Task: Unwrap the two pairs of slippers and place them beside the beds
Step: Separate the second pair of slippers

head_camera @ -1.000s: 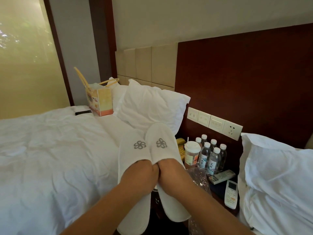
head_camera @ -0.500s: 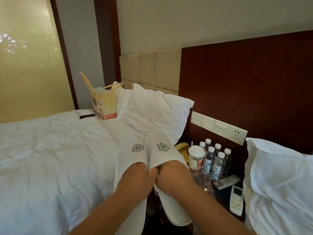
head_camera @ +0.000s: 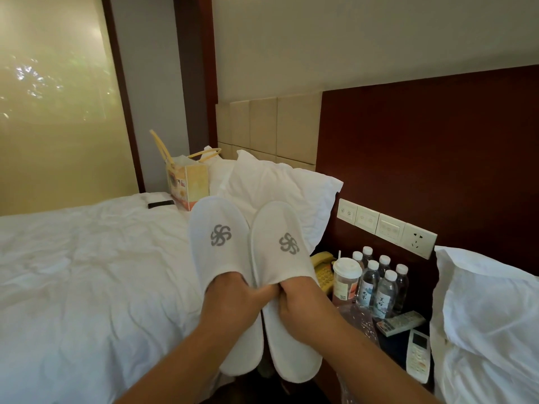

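I hold a pair of white slippers with grey pinwheel logos up in front of me, toes pointing away. My left hand (head_camera: 233, 298) has its fingers tucked into the opening of the left slipper (head_camera: 218, 237). My right hand (head_camera: 303, 301) grips the upper edge of the right slipper (head_camera: 280, 246). The two slippers lie side by side, touching, above the gap between the left bed (head_camera: 87, 272) and the nightstand. Clear plastic wrapping (head_camera: 360, 316) lies crumpled on the nightstand beside my right forearm.
The nightstand holds several water bottles (head_camera: 385, 290), a lidded cup (head_camera: 345, 281), a yellow phone (head_camera: 322, 263) and two remotes (head_camera: 417, 354). A gift bag (head_camera: 188, 182) and pillow (head_camera: 280, 196) lie on the left bed. A second bed's pillow (head_camera: 490, 316) is at right.
Both hands have raised the slippers higher, and the left slipper's toe now stands level with the right one. My view has tilted slightly upward.
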Action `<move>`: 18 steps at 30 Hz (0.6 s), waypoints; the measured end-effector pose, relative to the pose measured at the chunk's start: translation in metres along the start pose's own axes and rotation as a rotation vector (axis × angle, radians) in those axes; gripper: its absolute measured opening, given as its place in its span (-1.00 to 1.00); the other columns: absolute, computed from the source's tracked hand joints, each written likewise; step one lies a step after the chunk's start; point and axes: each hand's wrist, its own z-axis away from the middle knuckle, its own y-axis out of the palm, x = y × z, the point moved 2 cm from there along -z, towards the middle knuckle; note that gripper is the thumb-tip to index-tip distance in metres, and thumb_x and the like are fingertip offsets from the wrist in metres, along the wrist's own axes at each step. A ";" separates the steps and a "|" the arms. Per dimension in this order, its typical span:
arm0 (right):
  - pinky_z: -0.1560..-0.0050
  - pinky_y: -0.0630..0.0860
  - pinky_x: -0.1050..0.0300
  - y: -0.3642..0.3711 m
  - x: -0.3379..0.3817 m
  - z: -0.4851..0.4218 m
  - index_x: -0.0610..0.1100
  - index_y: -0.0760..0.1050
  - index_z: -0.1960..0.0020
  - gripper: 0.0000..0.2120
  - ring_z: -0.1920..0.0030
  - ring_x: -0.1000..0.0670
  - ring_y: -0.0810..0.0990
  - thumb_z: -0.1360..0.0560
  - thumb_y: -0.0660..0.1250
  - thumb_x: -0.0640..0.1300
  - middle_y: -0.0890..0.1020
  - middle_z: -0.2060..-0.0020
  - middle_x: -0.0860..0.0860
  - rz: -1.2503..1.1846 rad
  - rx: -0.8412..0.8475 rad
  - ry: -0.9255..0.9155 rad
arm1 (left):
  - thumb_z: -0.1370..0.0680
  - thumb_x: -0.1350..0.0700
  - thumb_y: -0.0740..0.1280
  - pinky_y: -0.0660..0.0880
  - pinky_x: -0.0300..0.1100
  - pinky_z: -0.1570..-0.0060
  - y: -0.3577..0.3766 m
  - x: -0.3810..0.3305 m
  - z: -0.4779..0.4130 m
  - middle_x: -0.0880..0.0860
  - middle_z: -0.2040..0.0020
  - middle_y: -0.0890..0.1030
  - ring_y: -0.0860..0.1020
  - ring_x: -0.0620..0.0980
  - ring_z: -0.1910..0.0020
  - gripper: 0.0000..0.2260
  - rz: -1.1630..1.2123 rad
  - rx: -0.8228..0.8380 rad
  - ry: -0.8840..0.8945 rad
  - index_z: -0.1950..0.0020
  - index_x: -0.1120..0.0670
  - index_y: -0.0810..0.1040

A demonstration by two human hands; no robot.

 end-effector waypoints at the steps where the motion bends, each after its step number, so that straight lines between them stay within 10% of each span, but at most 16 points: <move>1: -0.39 0.24 0.18 0.001 0.000 -0.007 -0.15 0.24 -0.53 -0.58 -0.45 -0.05 0.33 -0.69 0.11 -0.12 0.36 -0.47 -0.07 0.010 0.052 0.063 | -0.11 -0.34 0.41 0.40 -0.34 0.11 0.000 0.001 0.000 -0.27 0.16 0.50 0.52 -0.18 0.12 -0.29 0.025 0.016 -0.012 -0.18 -0.03 0.52; 4: -0.10 0.34 0.16 0.016 0.000 -0.019 -0.10 0.43 -0.41 -0.66 -0.36 0.05 0.46 -0.67 0.12 -0.22 0.52 -0.36 0.05 0.304 0.181 0.148 | -0.04 -0.41 0.46 0.50 -0.24 0.07 -0.001 0.005 0.000 -0.22 0.14 0.56 0.57 -0.13 0.07 -0.29 0.072 0.038 -0.052 -0.04 -0.03 0.54; 8: 0.07 0.39 0.25 0.032 -0.019 -0.031 0.19 0.34 -0.43 -0.63 -0.18 0.30 0.46 -0.68 0.11 -0.10 0.48 -0.18 0.39 -0.052 0.316 0.501 | 0.13 -0.52 0.43 0.49 -0.11 -0.08 -0.004 0.002 -0.002 -0.13 -0.06 0.52 0.50 -0.06 -0.07 0.11 0.059 -0.011 -0.045 -0.31 0.01 0.40; 10: -0.12 0.33 0.41 0.032 -0.021 -0.018 0.06 0.24 -0.52 -0.61 -0.37 0.21 0.36 -0.71 0.03 -0.08 0.42 -0.38 0.25 0.078 0.352 0.693 | 0.07 -0.52 0.43 0.44 -0.21 0.01 -0.003 0.002 -0.003 -0.24 0.04 0.48 0.49 -0.12 0.00 0.00 0.063 0.015 -0.019 -0.26 -0.06 0.41; 13: -0.34 -0.36 0.40 0.025 -0.006 -0.035 -0.29 0.17 -0.52 -0.55 -0.58 -0.01 0.05 -0.72 -0.10 -0.08 0.11 -0.60 -0.10 0.950 0.695 0.357 | -0.11 -0.45 0.41 0.34 -0.46 0.16 -0.002 0.002 -0.002 -0.38 0.18 0.45 0.49 -0.35 0.13 -0.36 0.031 0.053 0.046 -0.10 -0.24 0.41; 18: -0.48 -0.08 0.24 0.025 -0.003 -0.049 -0.32 0.16 -0.53 -0.55 -0.57 -0.04 0.08 -0.73 -0.13 -0.10 0.12 -0.59 -0.14 1.077 0.830 0.276 | -0.24 -0.43 0.36 0.37 -0.32 0.02 -0.002 -0.002 0.000 -0.26 0.00 0.47 0.48 -0.20 -0.01 -0.26 -0.025 0.070 0.121 -0.32 -0.09 0.45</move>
